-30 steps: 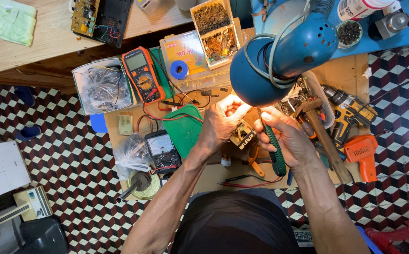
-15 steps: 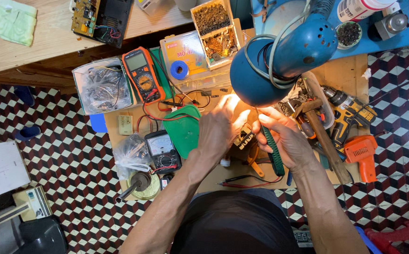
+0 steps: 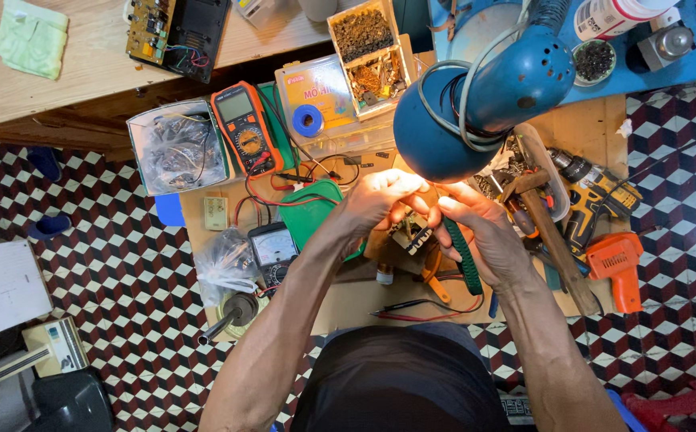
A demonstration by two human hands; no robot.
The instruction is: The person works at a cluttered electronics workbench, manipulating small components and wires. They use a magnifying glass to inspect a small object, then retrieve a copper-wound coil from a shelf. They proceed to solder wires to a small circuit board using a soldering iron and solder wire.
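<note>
- left hand (image 3: 376,204) and right hand (image 3: 484,232) meet under the blue lamp (image 3: 476,100), fingers curled around a small dark component (image 3: 412,236) held between them
- right hand also closed on a green-handled tool (image 3: 466,260), handle running toward 6 o'clock
- component sits at bench centre, just above the wooden benchtop (image 3: 364,300)
- orange multimeter (image 3: 244,128) at 10 o'clock of the hands; analog meter (image 3: 272,248) at 8
- hammer (image 3: 548,228) and orange drill (image 3: 616,268) at 3 o'clock

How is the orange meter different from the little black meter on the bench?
The orange meter has a flat grey screen and a round dial knob; the black meter has a white face with a needle scale. The orange meter lies farther from the left hand, the black meter nearer. Both lie flat with wires nearby.
</note>
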